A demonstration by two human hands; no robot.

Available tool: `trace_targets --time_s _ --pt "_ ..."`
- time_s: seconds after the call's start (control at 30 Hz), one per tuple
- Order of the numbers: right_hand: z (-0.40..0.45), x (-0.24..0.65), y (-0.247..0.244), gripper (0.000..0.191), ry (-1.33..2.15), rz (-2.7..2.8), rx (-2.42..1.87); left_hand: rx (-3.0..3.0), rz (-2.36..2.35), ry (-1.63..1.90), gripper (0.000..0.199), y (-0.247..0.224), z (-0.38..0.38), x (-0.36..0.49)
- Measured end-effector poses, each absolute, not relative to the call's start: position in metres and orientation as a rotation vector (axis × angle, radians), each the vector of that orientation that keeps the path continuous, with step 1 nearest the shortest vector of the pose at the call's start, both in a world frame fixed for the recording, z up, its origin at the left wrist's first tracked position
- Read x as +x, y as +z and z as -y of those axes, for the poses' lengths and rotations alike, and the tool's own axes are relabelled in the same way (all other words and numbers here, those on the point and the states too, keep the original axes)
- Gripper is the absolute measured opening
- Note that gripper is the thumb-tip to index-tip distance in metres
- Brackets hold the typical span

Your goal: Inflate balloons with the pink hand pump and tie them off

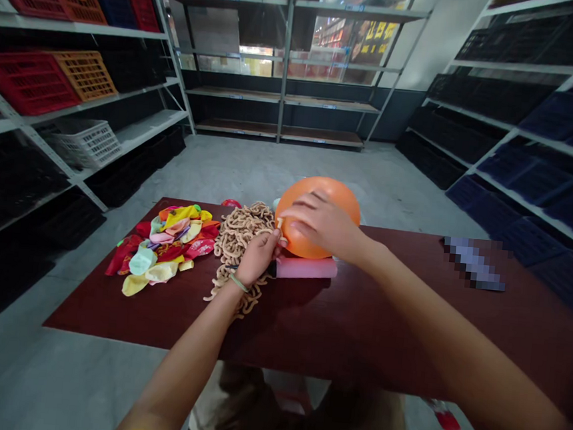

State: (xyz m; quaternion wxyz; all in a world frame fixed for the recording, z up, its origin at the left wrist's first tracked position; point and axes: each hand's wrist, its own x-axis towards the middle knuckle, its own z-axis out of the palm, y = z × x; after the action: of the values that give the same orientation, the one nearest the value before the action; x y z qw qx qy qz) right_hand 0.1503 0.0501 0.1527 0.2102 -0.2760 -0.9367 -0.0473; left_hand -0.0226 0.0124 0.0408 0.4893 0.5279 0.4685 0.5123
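Note:
A round, inflated orange balloon (334, 209) stands at the far edge of the table. My left hand (259, 256) is closed at its left side, thumb and fingertips pinching the balloon's neck end; a small tan curl shows by the fingertips. My right hand (323, 223) reaches across the front of the balloon, fingers stretched out towards the left hand. Below the balloon lies a pink hand pump (306, 268) with a black end, partly hidden by my left hand. Tan curly strips (242, 228) form a heap under and beside my left hand.
Flat balloons (164, 238) of several colours are piled on the left of the dark red table (357, 328). A pixelated object (473, 261) lies at the right. Shelves with crates (30, 79) line both sides, and a metal rack (283, 97) stands behind.

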Motion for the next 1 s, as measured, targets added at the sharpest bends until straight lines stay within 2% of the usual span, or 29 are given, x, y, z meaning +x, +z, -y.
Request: trace_targets --time_s 0.13,0.2,0.3,0.53,0.7,1.0 --pt "-0.040 0.153 0.132 0.041 -0.445 2.612 -0.873 1.327 -1.109 1.237 0.053 0.042 -0.011 -0.024" --pt "-0.040 0.149 0.126 0.035 -0.483 2.588 -0.910 1.346 -1.108 1.238 0.052 0.041 -0.011 -0.025" --pt "-0.044 0.147 0.124 0.026 -0.433 2.569 -0.920 1.317 -1.077 1.241 0.051 0.040 -0.012 -0.026" --pt "-0.035 0.153 0.112 0.027 -0.363 2.362 -0.926 1.102 -0.964 1.202 0.042 0.050 -0.010 -0.025" --pt "-0.014 0.152 0.087 0.017 -0.383 2.226 -0.862 0.928 -0.884 1.244 0.036 0.051 -0.008 -0.023" --pt "-0.008 0.174 0.057 0.010 -0.333 2.096 -0.967 1.138 -0.868 1.209 0.033 0.044 -0.006 -0.012"
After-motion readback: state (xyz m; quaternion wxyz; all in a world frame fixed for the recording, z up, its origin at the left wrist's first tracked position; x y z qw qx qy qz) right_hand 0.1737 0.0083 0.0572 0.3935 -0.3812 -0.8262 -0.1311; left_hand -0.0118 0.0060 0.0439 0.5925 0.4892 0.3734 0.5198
